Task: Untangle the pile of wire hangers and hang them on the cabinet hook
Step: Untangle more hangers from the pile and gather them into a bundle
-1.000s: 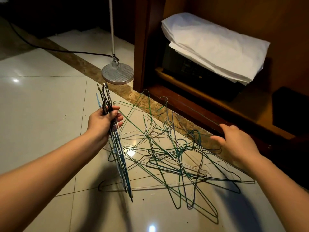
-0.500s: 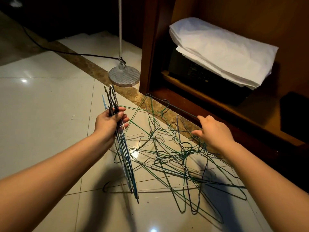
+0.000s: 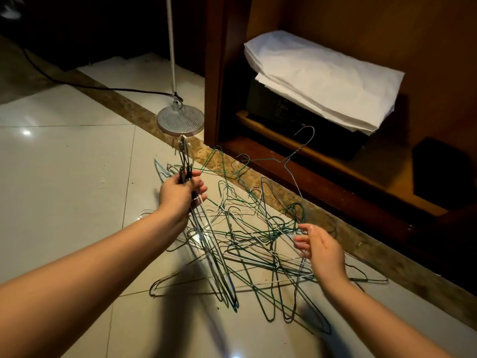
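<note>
1. Glossy pale floor tiles are crossed by a brown stone strip, and a wooden cabinet is seen standing open along the right.
2. On the cabinet's lower shelf a black box is parked, with folded white sheets laid on top.
3. A round metal lamp base is set on the floor just left of the cabinet, with a dark cable trailed off to the left.
4. The pile of wire hangers is spread on the floor in front of the cabinet. Mostly green, a few pale, all crossed over each other.
5. A bundle of hangers is gripped by the left hand. Its fingers are curled round the necks, hooks are stuck up, and the bodies are angled down over the pile's left side.
6. One pale hanger is raised above the pile, hook up in front of the shelf.
7. The right hand is held low at the pile's right side, palm turned inward, fingertips spread and loosely bent right by the wires. Whether any wire is actually pinched can't be told.
</note>
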A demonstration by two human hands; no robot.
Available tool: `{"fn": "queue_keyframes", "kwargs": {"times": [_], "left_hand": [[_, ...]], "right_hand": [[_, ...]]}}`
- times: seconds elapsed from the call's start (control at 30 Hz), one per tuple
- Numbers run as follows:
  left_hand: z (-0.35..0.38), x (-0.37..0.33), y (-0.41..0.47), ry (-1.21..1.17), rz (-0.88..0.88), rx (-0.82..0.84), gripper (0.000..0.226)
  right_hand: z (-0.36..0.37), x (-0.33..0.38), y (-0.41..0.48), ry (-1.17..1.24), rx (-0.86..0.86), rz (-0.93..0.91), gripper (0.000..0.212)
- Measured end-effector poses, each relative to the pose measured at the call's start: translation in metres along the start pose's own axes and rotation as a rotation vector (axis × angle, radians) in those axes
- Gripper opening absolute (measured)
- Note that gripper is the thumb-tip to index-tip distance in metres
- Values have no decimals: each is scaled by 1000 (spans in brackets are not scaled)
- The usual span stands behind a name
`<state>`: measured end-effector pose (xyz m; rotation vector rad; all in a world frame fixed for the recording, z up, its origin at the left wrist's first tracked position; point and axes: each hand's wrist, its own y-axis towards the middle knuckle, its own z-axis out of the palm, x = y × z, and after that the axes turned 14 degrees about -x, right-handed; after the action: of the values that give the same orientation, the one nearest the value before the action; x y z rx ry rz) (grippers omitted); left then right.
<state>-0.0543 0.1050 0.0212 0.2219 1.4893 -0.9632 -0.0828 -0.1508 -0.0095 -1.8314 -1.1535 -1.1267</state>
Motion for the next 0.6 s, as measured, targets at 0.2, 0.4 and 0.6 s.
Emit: {"fn": "queue_keyframes", "kwargs": {"times": [0.2, 0.4, 0.6], "left_hand": [[19, 6, -28, -17, -48, 83, 16], [32, 15, -45, -107, -109, 258, 18], [40, 26, -52, -22, -80, 262, 23]], "right_hand": [[18, -16, -41, 71, -3, -168, 25], [31, -41, -69, 191, 11, -151, 24], [28, -51, -77, 232, 29, -155, 63]]}}
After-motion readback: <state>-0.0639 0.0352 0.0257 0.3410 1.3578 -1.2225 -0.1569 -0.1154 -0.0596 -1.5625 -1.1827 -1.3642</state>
